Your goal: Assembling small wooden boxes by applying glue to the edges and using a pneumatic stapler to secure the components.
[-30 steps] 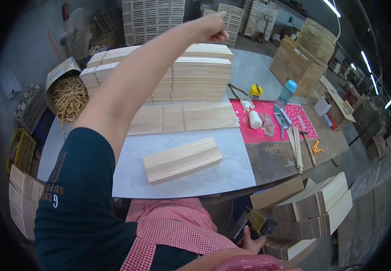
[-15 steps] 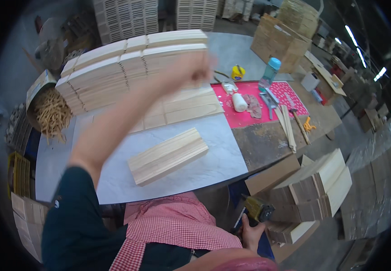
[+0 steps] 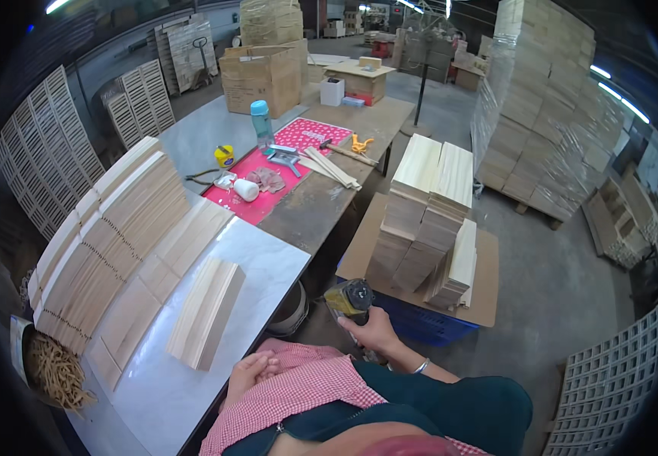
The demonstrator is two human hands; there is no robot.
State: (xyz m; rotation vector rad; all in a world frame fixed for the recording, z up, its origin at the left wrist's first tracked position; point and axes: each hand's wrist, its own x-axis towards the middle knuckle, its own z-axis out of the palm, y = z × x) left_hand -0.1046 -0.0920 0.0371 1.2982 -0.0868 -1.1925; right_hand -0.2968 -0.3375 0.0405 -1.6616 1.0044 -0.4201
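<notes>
Item: pink sheet (image 3: 304, 135), spread on the surface (image 3: 291, 220); white lettering stood near its far end, set among small pale marks. Slanted to the view, and small.

Item: brown cardboard carton (image 3: 256, 80), standing at the far side; faint dark print ran in lines low on its near face, too blurred to make out.

Item: yellow tub (image 3: 225, 156), short and round, standing by the sheet's edge; a dark printed label marked its side, its wording too small to tell.

Item: yellow-and-black power tool (image 3: 349, 300), held in the right hand (image 3: 374, 332); markings, if any, could not be told.
</notes>
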